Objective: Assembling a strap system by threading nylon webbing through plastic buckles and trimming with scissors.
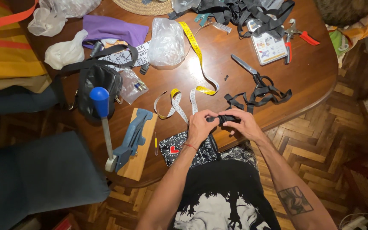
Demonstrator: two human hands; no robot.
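My left hand (201,125) and my right hand (243,123) meet at the near edge of the wooden table (311,72). Together they pinch a small black buckle with black strap (222,119) between the fingertips. Under my left wrist lies a black-and-white patterned fabric piece with a red heart (179,150). A yellow and white measuring tape (192,91) curls just beyond my hands. A tangle of black webbing (260,96) and black-handled scissors (248,68) lie to the right of it.
A blue-handled hand press on a wooden block (130,140) stands at the left, with a black pouch (96,87) behind it. Clear plastic bags (166,42), purple cloth (113,29), red-handled pliers (297,36) and more black straps (239,10) fill the far side. A grey chair (35,179) is at left.
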